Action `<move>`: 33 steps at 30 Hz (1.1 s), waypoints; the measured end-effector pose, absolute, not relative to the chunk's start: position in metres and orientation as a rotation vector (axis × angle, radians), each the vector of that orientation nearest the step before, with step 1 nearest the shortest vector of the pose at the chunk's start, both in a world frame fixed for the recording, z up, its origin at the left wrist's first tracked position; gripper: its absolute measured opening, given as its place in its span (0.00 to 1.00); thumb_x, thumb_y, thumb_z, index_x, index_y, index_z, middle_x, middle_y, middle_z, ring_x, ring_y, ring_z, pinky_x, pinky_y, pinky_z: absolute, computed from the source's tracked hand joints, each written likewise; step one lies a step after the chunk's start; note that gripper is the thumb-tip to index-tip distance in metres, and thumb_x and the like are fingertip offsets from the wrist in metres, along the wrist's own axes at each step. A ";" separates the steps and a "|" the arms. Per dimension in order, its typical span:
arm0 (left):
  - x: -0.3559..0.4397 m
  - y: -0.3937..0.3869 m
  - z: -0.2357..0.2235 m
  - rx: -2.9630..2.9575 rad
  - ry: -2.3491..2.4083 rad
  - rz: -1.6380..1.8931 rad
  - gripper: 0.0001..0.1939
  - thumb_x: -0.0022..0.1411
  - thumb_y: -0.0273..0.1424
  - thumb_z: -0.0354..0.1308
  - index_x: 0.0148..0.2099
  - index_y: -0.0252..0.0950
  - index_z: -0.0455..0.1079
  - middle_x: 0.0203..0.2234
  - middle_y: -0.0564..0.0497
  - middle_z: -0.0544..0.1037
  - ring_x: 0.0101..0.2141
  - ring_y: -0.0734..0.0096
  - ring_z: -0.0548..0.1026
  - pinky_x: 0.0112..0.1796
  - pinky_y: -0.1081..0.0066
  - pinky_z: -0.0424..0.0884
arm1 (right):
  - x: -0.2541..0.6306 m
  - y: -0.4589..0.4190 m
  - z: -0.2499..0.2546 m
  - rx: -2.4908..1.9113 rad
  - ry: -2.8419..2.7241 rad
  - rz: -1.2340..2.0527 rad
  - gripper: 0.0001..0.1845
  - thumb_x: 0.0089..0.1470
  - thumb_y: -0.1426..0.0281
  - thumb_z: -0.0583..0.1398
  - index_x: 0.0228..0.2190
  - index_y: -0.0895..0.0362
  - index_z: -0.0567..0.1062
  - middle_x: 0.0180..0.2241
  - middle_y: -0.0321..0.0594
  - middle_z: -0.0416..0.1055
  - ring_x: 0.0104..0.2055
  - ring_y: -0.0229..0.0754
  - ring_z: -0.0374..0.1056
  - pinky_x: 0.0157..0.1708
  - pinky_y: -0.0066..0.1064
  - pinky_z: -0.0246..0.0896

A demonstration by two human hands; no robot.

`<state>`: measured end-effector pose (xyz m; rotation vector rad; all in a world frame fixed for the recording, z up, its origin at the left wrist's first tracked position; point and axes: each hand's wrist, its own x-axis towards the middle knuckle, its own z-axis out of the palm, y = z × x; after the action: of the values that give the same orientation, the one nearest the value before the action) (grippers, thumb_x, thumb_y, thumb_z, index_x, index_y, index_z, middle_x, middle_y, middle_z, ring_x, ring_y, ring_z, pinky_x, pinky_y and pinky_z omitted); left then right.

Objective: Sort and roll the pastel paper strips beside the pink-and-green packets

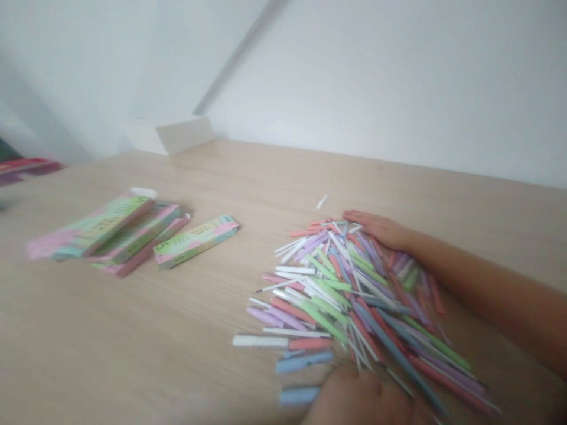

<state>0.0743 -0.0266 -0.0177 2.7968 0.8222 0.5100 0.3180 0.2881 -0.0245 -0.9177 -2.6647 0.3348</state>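
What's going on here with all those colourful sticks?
Someone has both hands at a messy heap of slim coloured sticks on the wooden table. The right hand lies along the heap's far side, fingers stretched out. The left hand is at the near side, too blurry to tell if it's gripping any. Left of the heap lie printed boxes, some overlapping.

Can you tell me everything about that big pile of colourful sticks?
The pile is a loose heap of slim sticks, red, green, purple, blue and white, some thinner than others. They lie crossing at many angles on the wood-look table. The right hand is at its far edge, the left hand at its near edge. It's too blurry to tell the material.
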 end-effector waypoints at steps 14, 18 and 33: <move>0.061 -0.030 0.008 2.711 0.744 0.292 0.09 0.67 0.33 0.56 0.43 0.32 0.73 0.37 0.45 0.82 0.34 0.57 0.81 0.29 0.58 0.76 | 0.296 0.224 -0.010 -1.227 -2.451 0.540 0.32 0.61 0.67 0.52 0.66 0.49 0.69 0.68 0.31 0.63 0.69 0.53 0.61 0.71 0.48 0.50; 0.060 -0.031 0.005 2.727 0.735 0.319 0.09 0.67 0.33 0.56 0.42 0.32 0.72 0.37 0.46 0.81 0.34 0.57 0.80 0.31 0.57 0.77 | 0.288 0.221 -0.003 -1.327 -2.321 0.614 0.34 0.54 0.71 0.53 0.61 0.54 0.75 0.65 0.34 0.67 0.68 0.53 0.62 0.71 0.46 0.50; 0.056 -0.030 0.005 2.749 0.722 0.354 0.09 0.68 0.32 0.53 0.44 0.33 0.72 0.37 0.45 0.80 0.35 0.57 0.79 0.32 0.60 0.74 | 0.286 0.234 0.001 -1.482 -2.300 0.338 0.22 0.57 0.64 0.60 0.51 0.54 0.82 0.63 0.45 0.71 0.63 0.53 0.69 0.66 0.45 0.58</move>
<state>0.0564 -0.0302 0.0046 2.7485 0.7219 0.3544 0.2860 0.2344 0.0012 -1.4819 -2.3004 0.3381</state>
